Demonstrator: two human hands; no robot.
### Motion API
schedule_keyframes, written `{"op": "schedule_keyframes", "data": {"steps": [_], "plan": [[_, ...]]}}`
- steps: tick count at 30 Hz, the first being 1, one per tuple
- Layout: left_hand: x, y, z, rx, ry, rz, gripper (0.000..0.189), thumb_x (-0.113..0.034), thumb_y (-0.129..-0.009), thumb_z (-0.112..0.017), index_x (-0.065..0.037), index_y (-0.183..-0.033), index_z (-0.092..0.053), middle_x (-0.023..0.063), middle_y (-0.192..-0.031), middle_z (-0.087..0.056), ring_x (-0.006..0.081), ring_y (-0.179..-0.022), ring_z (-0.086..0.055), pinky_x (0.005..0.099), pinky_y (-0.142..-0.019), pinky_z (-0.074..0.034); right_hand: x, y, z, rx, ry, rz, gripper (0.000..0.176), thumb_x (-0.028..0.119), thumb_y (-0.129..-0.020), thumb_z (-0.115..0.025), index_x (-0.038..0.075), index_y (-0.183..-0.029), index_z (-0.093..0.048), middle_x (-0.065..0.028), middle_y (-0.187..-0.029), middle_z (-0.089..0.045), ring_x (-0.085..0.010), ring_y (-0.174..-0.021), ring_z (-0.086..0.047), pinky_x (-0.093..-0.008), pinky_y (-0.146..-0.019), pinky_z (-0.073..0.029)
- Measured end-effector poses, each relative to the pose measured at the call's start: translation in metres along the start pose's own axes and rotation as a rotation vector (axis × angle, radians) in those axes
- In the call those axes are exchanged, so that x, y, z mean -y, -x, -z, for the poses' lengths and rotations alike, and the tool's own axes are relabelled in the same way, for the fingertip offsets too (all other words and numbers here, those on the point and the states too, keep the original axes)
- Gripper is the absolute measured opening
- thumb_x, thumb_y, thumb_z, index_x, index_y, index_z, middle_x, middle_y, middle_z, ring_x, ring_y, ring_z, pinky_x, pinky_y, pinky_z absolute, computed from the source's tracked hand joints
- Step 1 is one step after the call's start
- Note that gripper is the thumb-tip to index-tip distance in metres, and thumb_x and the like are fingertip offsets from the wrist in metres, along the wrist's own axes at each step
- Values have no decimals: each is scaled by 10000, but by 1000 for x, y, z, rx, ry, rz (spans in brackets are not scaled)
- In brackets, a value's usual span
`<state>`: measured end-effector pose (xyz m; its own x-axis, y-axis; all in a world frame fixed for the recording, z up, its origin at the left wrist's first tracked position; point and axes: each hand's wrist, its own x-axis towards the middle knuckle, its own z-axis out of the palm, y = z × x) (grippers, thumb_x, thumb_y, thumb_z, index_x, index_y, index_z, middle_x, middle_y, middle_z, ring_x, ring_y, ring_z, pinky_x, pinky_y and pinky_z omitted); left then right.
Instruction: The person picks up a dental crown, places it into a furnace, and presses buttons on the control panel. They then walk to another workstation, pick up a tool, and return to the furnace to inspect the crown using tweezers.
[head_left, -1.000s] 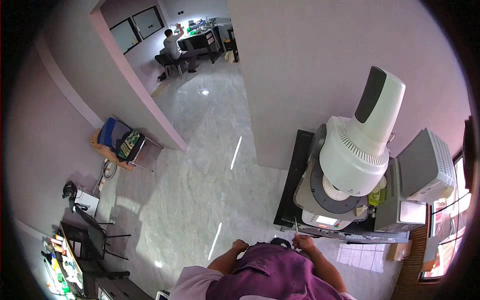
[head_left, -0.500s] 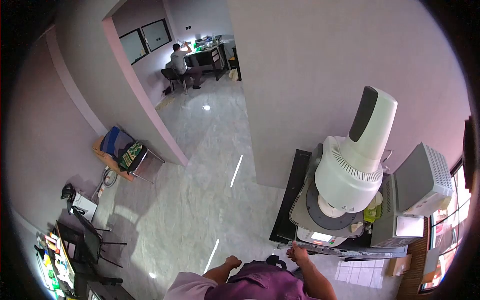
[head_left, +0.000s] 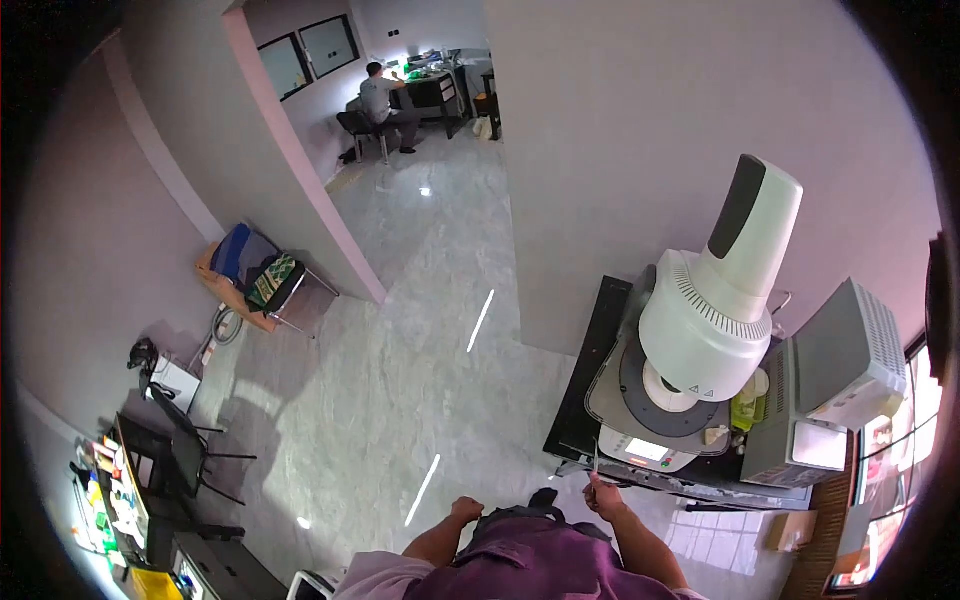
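Observation:
Near the bottom centre, my left hand (head_left: 467,509) hangs above the floor with its fingers curled; what it holds, if anything, is too small to make out. My right hand (head_left: 603,496) is closed on a thin tool (head_left: 596,458) that points up, at the front edge of the black table (head_left: 575,432). Just beyond that hand stands a white machine (head_left: 700,325) with a round dark plate and a small lit screen (head_left: 647,450).
Grey boxy units (head_left: 795,410) and a green basket (head_left: 749,405) sit right of the machine. Chairs (head_left: 187,450), a lit desk (head_left: 130,480) and a cloth-covered chair (head_left: 262,275) are at the left. A person (head_left: 380,98) sits at a far desk.
The thin tool now shows above my right hand. Both hands have shifted slightly in view, and the room has shifted with the camera. The far person's raised arm is lower.

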<state>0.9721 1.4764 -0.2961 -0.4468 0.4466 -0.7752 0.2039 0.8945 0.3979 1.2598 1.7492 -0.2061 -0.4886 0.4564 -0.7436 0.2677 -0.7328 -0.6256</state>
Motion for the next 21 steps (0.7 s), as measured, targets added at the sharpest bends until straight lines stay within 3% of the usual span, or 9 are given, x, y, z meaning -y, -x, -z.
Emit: {"op": "schedule_keyframes", "data": {"steps": [3, 8, 9, 10, 12, 14, 17, 18, 21], "plan": [[14, 19, -14, -41, 39, 52, 334, -378, -760, -540, -129, -808, -758, 68, -781, -722, 229, -787, -693, 360, -797, -533, -6, 8, 11, 17, 152, 11, 555, 548, -942, -493, 46, -718, -564, -45, -543, -490, -146, -422, -442, -269, -391, -333], [41, 71, -46, 15, 126, 219, 315, -378, -803, -582, -116, -836, -754, 28, -758, -715, 159, -686, -674, 316, -700, -547, -14, 20, 18, 3, 223, -76, 577, 543, -937, -508, 3, -769, -622, -72, -587, -568, -152, -454, -512, -275, -408, -380], [56, 86, -48, 34, -111, -91, 308, -368, -815, -597, -103, -853, -748, 21, -748, -711, 142, -652, -664, 306, -667, -551, -13, 22, 18, 11, 206, -76, 571, 539, -938, -509, 7, -764, -620, -71, -588, -569, -150, -453, -512, -275, -408, -380], [71, 78, -55, 93, -207, -102, 299, -356, -823, -610, -92, -861, -745, 17, -752, -714, 138, -642, -665, 298, -637, -554, -11, 23, 17, 19, 191, -76, 566, 536, -939, -510, 11, -759, -618, -69, -589, -571, -148, -452, -511, -275, -408, -381], [76, 108, -60, 2, -61, 10, 271, -330, -827, -632, -85, -864, -742, 13, -773, -720, 130, -642, -669, 279, -602, -552, -11, 13, 14, -4, 210, -10, 545, 549, -928, -520, 53, -711, -582, -51, -566, -535, -148, -434, -486, -281, -390, -361], [69, 134, -58, -6, 164, 282, 262, -319, -829, -646, -78, -866, -740, 13, -792, -725, 122, -646, -671, 266, -580, -545, -18, -18, 14, 5, 217, 12, 521, 529, -927, -536, 79, -666, -553, -45, -544, -512, -151, -408, -463, -289, -366, -337], [92, 154, -60, -46, 347, 290, 270, -285, -842, -634, -65, -972, -720, 40, -829, -726, 130, -692, -680, 276, -588, -539, -14, -47, 1, -44, 133, 97, 434, 464, -921, -585, 102, -686, -542, -51, -560, -531, -146, -419, -476, -295, -346, -330], [93, 165, -60, -72, 448, 314, 278, -270, -846, -634, -58, -1010, -707, 48, -848, -726, 139, -715, -683, 280, -595, -538, 0, -29, -11, -110, 106, 101, 438, 476, -915, -588, 108, -686, -534, -54, -563, -534, -144, -424, -480, -298, -345, -333], [103, 194, -65, -128, 532, 338, 279, -248, -846, -637, -37, -1017, -697, 54, -851, -723, 150, -732, -685, 283, -614, -535, -4, -33, -14, -20, 30, 136, 511, 545, -912, -547, 104, -657, -522, -45, -503, -493, -147, -378, -441, -290, -334, -303]]}}
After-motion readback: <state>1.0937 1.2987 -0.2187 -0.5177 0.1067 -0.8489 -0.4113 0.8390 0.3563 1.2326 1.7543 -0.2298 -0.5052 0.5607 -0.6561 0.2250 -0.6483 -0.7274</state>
